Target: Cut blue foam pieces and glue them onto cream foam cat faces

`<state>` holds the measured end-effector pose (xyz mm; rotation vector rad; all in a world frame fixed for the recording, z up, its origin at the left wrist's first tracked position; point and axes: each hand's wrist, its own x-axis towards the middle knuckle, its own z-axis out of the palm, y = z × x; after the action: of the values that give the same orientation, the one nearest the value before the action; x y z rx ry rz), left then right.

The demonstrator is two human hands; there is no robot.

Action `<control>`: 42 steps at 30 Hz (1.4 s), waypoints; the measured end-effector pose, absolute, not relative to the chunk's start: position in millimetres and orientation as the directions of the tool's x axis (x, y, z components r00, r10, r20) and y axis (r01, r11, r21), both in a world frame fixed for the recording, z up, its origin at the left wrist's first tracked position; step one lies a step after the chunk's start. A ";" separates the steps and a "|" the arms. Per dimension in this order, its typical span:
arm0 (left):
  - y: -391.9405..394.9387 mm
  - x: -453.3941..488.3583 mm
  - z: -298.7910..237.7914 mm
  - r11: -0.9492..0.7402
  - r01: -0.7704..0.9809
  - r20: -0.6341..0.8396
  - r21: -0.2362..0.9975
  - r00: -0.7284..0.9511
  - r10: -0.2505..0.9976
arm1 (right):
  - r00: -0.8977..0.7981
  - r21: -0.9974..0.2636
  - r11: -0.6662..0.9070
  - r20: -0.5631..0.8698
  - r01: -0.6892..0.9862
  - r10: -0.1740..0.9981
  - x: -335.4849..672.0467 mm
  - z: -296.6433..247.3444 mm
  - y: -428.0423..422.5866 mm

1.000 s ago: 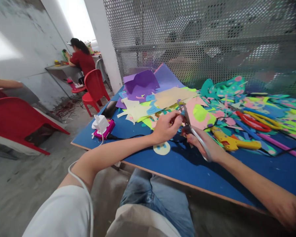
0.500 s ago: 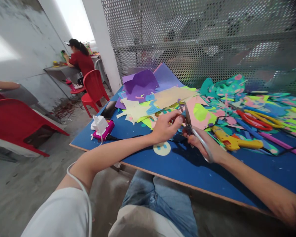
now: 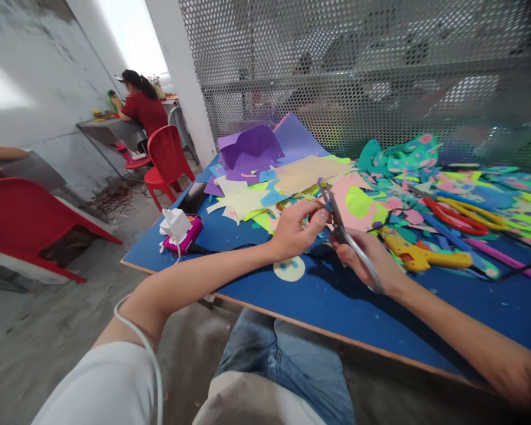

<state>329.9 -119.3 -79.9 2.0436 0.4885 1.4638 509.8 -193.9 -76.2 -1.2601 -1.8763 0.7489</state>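
My right hand [image 3: 366,260] grips a pair of metal scissors [image 3: 336,212] whose blades point up and away over the blue table [image 3: 336,301]. Beside the blades, my left hand [image 3: 297,227] is pinched shut on a small blue scrap of foam, too tiny to make out clearly. Both hands hover over the table's near middle. A pale yellow foam disc [image 3: 289,268] with blue dots lies flat just below my left hand.
Coloured foam sheets and scraps [image 3: 292,171] cover the back of the table. A yellow glue gun [image 3: 418,254], red scissors [image 3: 451,215], and a pink device with a white plug [image 3: 179,230] lie around. Red chairs [image 3: 166,162] and a seated person [image 3: 141,109] are at left.
The hands stay together at the scissors, with only slight shifts; the view has drifted a little to the right.
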 end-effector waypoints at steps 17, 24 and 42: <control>-109.6 322.3 -72.8 -0.771 -0.077 0.699 0.632 0.487 0.524 | -0.338 -0.786 0.356 0.200 0.505 0.920 531.3 -83.5 -188.7; -107.4 322.0 -73.5 -0.764 -0.093 0.694 0.639 0.499 0.520 | -0.350 -0.785 0.388 0.233 0.483 0.907 532.2 -86.0 -188.8; -100.2 325.0 -81.0 -0.675 -0.109 0.659 0.730 0.375 0.652 | -0.064 -0.706 0.285 0.322 0.648 0.945 528.0 -66.6 -184.8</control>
<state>325.0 -100.2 -81.0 1.9256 0.4683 1.3628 528.0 -184.8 -66.6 -1.4423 -1.7930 0.4917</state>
